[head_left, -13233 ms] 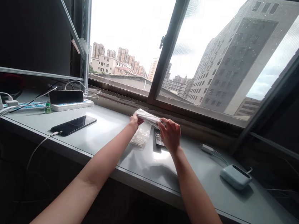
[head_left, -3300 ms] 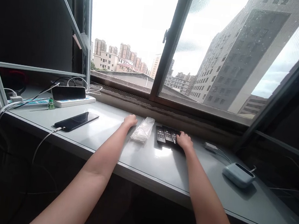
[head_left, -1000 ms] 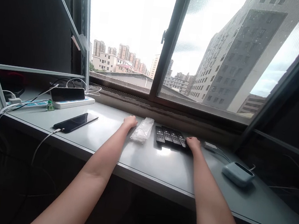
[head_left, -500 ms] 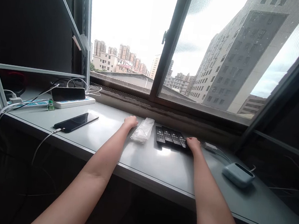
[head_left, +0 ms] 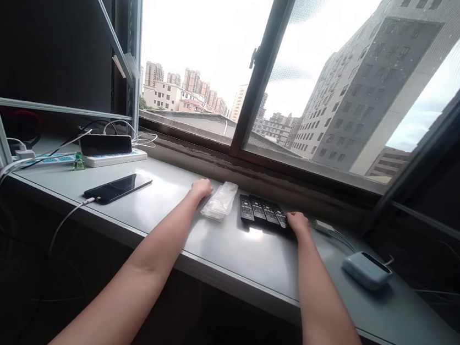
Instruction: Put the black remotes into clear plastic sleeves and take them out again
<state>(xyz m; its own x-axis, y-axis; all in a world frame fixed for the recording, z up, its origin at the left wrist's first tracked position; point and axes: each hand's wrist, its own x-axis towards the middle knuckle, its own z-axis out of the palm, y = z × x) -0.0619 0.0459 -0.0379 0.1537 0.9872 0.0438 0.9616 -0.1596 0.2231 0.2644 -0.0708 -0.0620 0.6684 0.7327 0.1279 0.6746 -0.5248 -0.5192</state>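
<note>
My left hand [head_left: 202, 187] rests on the desk as a loose fist, with nothing visible in it. Just right of it lies a flat stack of clear plastic bags [head_left: 220, 202]. Farther right, several black remote controls [head_left: 265, 211] lie side by side in a row, their buttons facing up. My right hand [head_left: 298, 222] is at the right end of that row, its fingers curled in. Its thumb side is close against the last remote; whether they touch I cannot tell.
A dark tablet [head_left: 118, 188] with a white cable lies on the desk [head_left: 241, 257] at left. Behind it, a phone [head_left: 105, 145] leans on a power strip [head_left: 134, 157] near a small green bottle [head_left: 78, 161]. A pale blue power bank [head_left: 367, 269] stands at right. A window runs behind.
</note>
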